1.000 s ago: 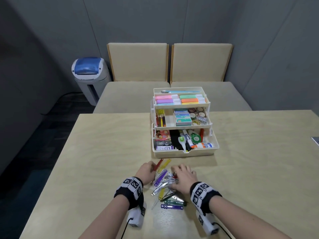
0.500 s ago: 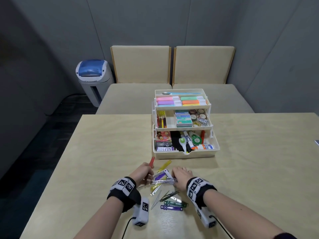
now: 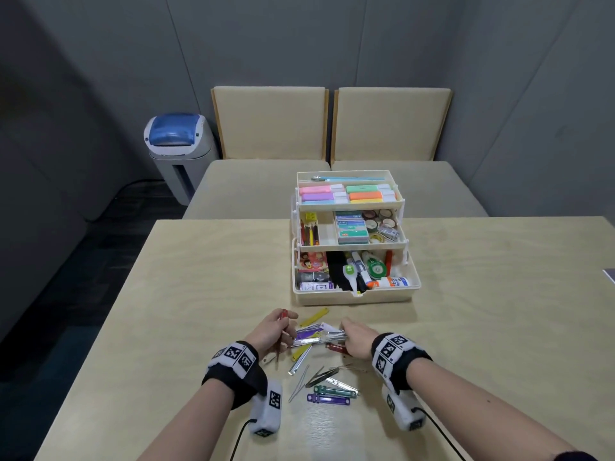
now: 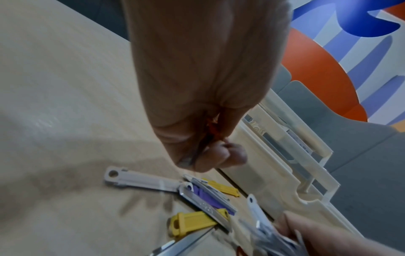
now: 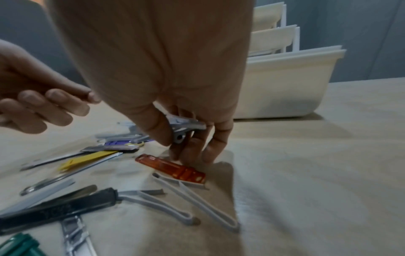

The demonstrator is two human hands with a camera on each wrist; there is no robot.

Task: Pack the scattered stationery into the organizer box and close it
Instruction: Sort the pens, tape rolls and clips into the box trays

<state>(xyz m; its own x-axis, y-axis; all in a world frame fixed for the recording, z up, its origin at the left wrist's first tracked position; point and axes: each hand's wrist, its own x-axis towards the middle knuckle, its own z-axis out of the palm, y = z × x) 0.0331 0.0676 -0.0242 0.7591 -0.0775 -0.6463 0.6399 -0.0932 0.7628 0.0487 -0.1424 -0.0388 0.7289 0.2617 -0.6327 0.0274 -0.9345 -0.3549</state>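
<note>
The cream organizer box (image 3: 352,296) stands open in three stepped tiers, full of stationery. In front of it lie scattered fastener strips: yellow (image 3: 314,317), purple (image 3: 327,398), green (image 3: 332,390), black (image 3: 321,376). My left hand (image 3: 283,327) grips a thin red strip (image 3: 284,313) that pokes above the fist; my left hand (image 4: 210,155) shows curled fingers in the left wrist view. My right hand (image 3: 346,334) pinches a bundle of silver-grey strips (image 5: 186,124). A red strip (image 5: 173,168) lies on the table by my right hand (image 5: 181,138).
The wooden table (image 3: 199,294) has bare room to the left and right of the box. Two beige seats (image 3: 332,128) stand behind the table, and a blue-lidded bin (image 3: 176,144) sits on the floor at the far left. A white strip (image 4: 140,180) lies loose.
Both hands lay over the pile a second ago. The left hand has since closed on the red strip and lifted it, and the right has gathered the silver strips into a bundle.
</note>
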